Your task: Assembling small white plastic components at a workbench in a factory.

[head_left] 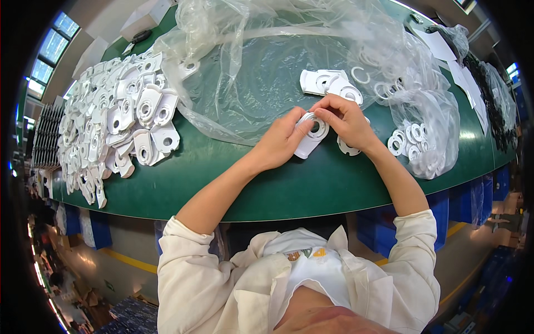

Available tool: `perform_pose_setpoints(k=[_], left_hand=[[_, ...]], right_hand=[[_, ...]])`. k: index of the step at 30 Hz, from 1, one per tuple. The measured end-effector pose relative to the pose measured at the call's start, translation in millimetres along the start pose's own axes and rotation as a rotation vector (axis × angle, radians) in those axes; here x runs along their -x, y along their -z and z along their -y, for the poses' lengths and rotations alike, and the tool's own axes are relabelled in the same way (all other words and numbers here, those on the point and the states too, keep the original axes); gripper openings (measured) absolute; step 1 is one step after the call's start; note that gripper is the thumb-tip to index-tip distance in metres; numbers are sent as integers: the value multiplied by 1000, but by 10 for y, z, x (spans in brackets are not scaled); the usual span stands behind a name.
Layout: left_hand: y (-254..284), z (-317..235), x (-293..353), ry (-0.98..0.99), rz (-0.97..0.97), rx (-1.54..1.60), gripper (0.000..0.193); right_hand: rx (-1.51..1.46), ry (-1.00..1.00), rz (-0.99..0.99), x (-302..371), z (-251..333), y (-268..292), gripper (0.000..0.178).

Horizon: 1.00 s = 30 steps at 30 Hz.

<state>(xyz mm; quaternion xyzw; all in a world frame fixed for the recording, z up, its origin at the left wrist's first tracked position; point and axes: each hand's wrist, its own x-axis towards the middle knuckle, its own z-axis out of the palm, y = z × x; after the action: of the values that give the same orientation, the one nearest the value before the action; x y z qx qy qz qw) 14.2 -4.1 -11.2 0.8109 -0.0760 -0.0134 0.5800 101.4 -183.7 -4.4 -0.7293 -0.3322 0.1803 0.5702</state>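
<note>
Over the green table, my left hand [280,138] grips a white plastic part [305,148] with a flat tab and a round opening. At the part's round end, my right hand [351,123] pinches the rim with thumb and forefinger. A white ring [323,132] appears to sit around that opening; whether it is separate I cannot tell. Just beyond my hands lie several similar white parts [318,82]. Another one [346,148] shows partly beneath my right hand.
A large heap of white plastic parts [125,114] covers the table's left side. Clear plastic sheeting [233,111] spreads across the back. Loose white rings [413,138] lie in a clear bag [451,125] at right. Blue bins [384,225] stand below the table [261,195].
</note>
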Motion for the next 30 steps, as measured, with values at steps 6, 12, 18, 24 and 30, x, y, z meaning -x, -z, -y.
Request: perform_pose_setpoints(k=[6,12,18,24,30], left_hand=[[29,13,-14,14,-52,-87,27],[61,19,-12,46,-44,-31,25],[-46,-30,-26,37,-98,543,19],[-48,67,-40,7,-49,534,21],[12,-9,-13,-76,-138,42,25]], right_hand=[[256,132,31,53,37,-47,11],[237,159,-5,31,-23,-67,13],[-130,32,-173,25,13,-44,22],[-23,115,-114,40,76,-86,20],[161,145,-30,41,34,-48,18]])
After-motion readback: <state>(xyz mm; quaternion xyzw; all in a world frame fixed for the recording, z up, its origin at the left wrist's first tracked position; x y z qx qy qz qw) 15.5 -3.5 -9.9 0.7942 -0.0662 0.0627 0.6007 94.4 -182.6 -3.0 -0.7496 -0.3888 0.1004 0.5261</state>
